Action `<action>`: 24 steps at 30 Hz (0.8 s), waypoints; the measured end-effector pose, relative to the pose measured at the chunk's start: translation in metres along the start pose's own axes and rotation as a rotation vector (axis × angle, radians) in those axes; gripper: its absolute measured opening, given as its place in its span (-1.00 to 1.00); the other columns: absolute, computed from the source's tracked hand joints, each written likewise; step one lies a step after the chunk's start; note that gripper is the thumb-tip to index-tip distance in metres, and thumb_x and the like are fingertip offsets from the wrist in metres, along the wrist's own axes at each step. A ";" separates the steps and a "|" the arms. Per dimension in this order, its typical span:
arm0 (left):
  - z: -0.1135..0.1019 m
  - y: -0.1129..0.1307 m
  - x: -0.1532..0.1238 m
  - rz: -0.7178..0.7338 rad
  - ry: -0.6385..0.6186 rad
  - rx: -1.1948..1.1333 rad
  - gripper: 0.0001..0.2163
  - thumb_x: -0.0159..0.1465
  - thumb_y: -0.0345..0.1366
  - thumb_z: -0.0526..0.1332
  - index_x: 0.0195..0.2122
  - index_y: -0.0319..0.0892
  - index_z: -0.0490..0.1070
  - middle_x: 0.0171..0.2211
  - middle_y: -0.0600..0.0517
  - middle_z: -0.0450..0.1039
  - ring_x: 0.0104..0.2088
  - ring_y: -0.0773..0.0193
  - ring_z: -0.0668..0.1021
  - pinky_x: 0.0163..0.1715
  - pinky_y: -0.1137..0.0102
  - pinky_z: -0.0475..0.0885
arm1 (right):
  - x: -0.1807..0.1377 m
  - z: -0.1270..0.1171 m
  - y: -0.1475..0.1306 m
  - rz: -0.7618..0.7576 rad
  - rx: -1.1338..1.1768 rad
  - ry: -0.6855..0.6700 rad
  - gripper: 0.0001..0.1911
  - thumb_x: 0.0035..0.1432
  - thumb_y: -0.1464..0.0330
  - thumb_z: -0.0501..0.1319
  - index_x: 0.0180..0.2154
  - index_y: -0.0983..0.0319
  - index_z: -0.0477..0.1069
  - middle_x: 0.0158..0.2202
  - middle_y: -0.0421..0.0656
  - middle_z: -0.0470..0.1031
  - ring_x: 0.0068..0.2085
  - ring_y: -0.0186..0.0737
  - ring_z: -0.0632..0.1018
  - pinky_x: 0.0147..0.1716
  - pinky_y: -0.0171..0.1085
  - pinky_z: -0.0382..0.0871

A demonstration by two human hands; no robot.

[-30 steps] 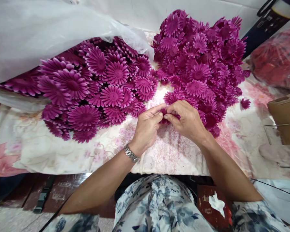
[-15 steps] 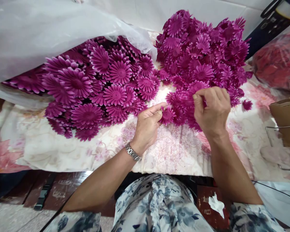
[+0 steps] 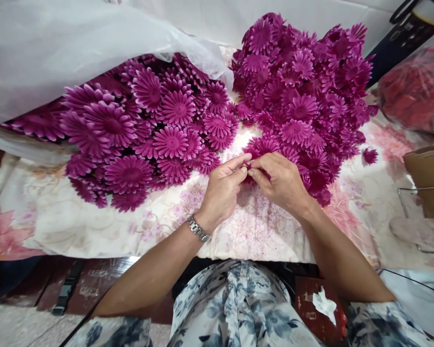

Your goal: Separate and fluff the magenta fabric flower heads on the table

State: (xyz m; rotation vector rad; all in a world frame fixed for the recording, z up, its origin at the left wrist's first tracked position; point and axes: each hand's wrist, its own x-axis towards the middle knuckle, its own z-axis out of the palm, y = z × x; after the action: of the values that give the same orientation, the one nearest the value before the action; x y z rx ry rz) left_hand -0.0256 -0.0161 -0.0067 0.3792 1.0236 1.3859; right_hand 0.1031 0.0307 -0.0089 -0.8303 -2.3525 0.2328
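My left hand (image 3: 222, 193), with a metal watch at the wrist, pinches a small purple artificial flower (image 3: 249, 180) between thumb and forefinger. Fingertips of my right hand (image 3: 281, 182) are closed at the same spot, pressed together on the flower from the right. Most of that flower is hidden by the fingers. Just behind and beside the right hand rises a loose heap of purple artificial flowers (image 3: 302, 106). On the left, larger purple flower heads (image 3: 128, 171) spill out of a white plastic bag (image 3: 75, 48).
A floral cloth (image 3: 181, 231) covers the table. One loose purple flower (image 3: 369, 155) lies right of the heap. Farther right are a clear bag of red pieces (image 3: 415, 89), a cardboard box (image 3: 428, 168) and a metal wire frame (image 3: 405, 205). A dark cylindrical object (image 3: 401, 41) leans behind.
My right hand has moved left and down from the right heap to meet my left hand at the small flower. The left hand has stayed almost in place.
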 end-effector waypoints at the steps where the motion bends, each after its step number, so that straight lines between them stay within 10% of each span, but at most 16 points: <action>1: 0.000 0.000 0.000 0.002 -0.007 -0.012 -0.77 0.04 -0.55 0.21 -0.29 -0.24 0.56 -0.47 0.06 0.51 -0.46 0.47 0.45 -0.44 0.56 0.32 | 0.000 -0.001 0.000 -0.009 -0.011 0.012 -0.82 0.21 0.39 0.09 -0.43 0.25 0.36 -0.49 -0.14 0.45 -0.42 -0.26 0.43 -0.35 -0.26 0.32; 24: -0.005 0.004 -0.004 0.154 -0.178 0.037 -0.92 0.00 -0.39 0.33 -0.45 -0.22 0.48 -0.50 0.11 0.41 -0.46 0.45 0.40 -0.39 0.51 0.30 | 0.004 -0.019 -0.007 0.120 0.265 0.114 -0.86 0.10 0.30 0.26 -0.38 0.21 0.34 -0.48 -0.26 0.37 -0.44 -0.37 0.42 -0.45 -0.34 0.31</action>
State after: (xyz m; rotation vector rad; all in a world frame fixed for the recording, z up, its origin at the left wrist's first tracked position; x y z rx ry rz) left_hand -0.0314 -0.0208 -0.0056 0.6086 0.8886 1.4434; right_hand 0.1087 0.0267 0.0107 -0.8318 -2.1111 0.5215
